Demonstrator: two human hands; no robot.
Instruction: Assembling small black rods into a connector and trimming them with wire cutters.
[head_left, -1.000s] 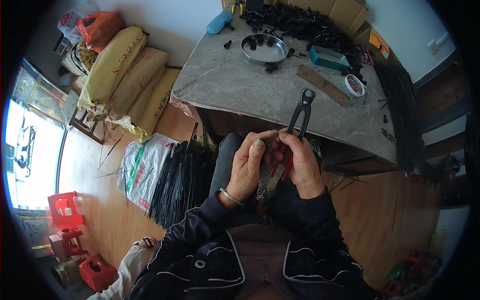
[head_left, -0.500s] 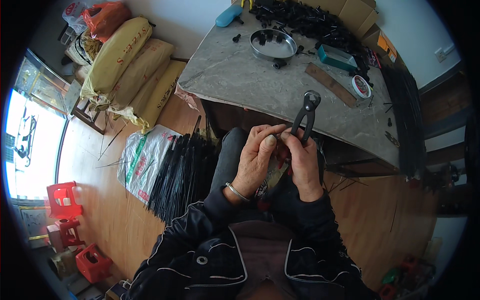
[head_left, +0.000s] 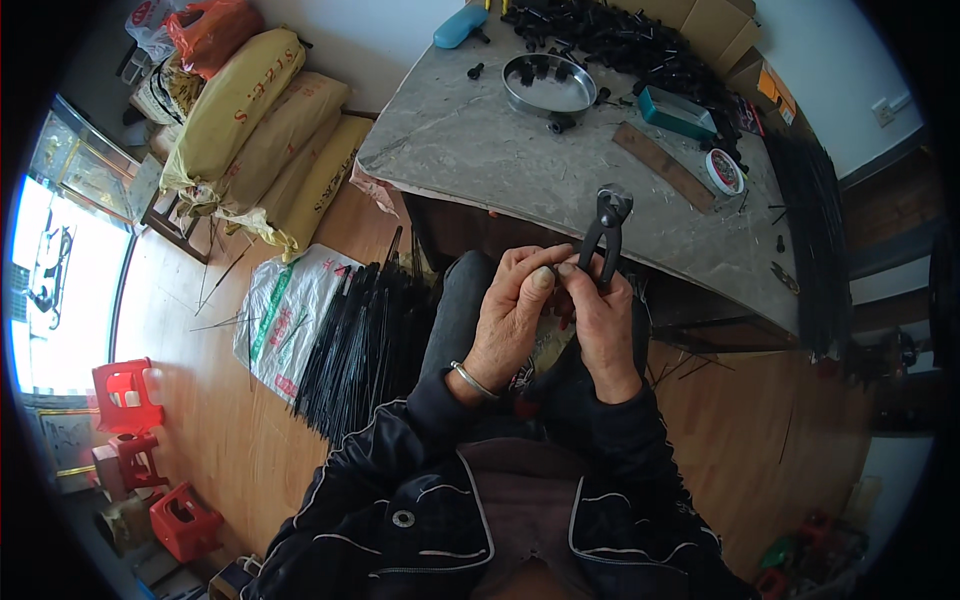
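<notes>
My right hand (head_left: 603,320) is closed around a pair of black end-cutting pincers (head_left: 608,225), their jaws pointing up and away from me over the table's near edge. Beside it my left hand (head_left: 515,305) is closed, thumb and fingers pinched together. The fingertips of both hands meet in front of my lap. Whatever they pinch there is too small and covered to make out. Something red shows under the right fingers, partly hidden.
A grey table (head_left: 450,130) bears a round metal bowl (head_left: 548,85), a heap of black parts (head_left: 640,50), a teal tray (head_left: 676,112), a wooden strip (head_left: 662,165) and a small white tub (head_left: 724,172). Long black rods (head_left: 355,350) lie by my left leg. Sacks (head_left: 235,110) and red stools (head_left: 185,522) stand left.
The pincers have tilted slightly and shifted a little left with my right hand. The fingertips remain together, and the left hand has barely moved.
</notes>
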